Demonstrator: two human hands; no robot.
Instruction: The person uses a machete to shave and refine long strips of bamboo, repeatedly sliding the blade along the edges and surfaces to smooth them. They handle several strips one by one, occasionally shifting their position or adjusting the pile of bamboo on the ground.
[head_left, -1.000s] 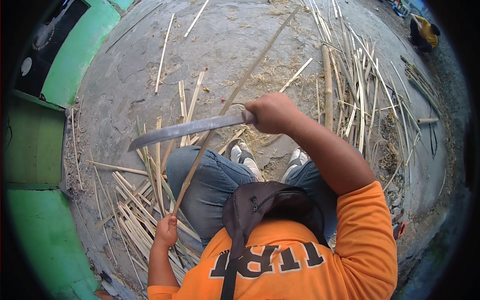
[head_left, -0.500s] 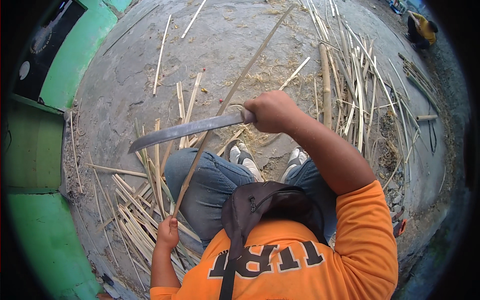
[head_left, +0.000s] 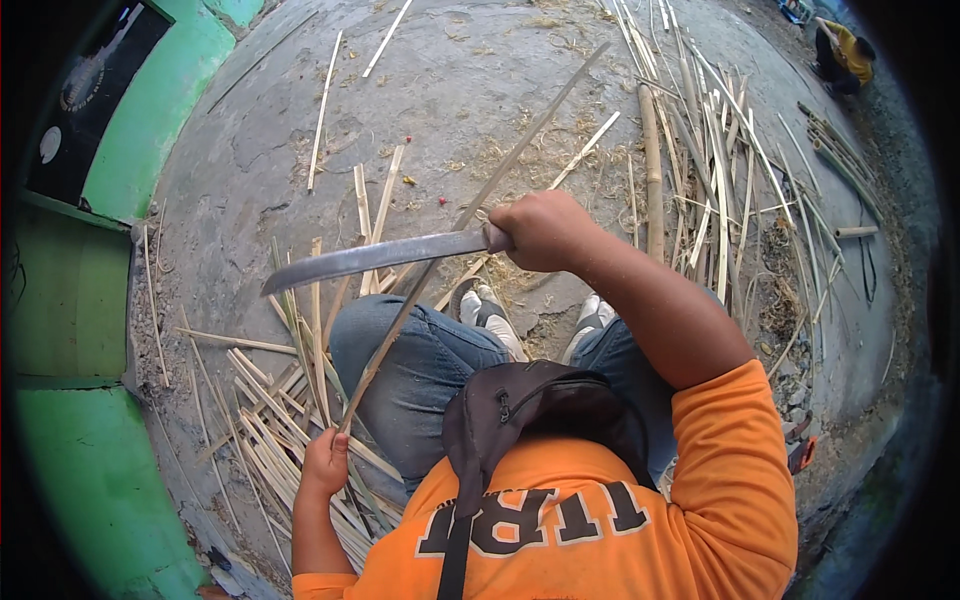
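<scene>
My left hand [head_left: 325, 462] is closed around the near end of a long, thin bamboo strip [head_left: 520, 150]. The strip slants up and away to the right, past my bent left knee. In my right hand [head_left: 545, 230] is the handle of a machete [head_left: 365, 258], gripped in a fist. Its long, slightly curved grey blade points left and lies across the strip, over it as seen from above. Whether the edge touches the strip I cannot tell.
Split bamboo pieces [head_left: 285, 460] lie heaped by my left leg. Farther right are more strips [head_left: 720, 190] and a thick bamboo pole [head_left: 651, 175]. Shavings [head_left: 530, 160] litter the concrete. A green wall [head_left: 90, 480] stands at left; another person [head_left: 845, 58] sits far right.
The bamboo strip's far end has swung right and come nearer. My left hand has shifted slightly left and nearer. The machete has moved a little to the right, still across the strip.
</scene>
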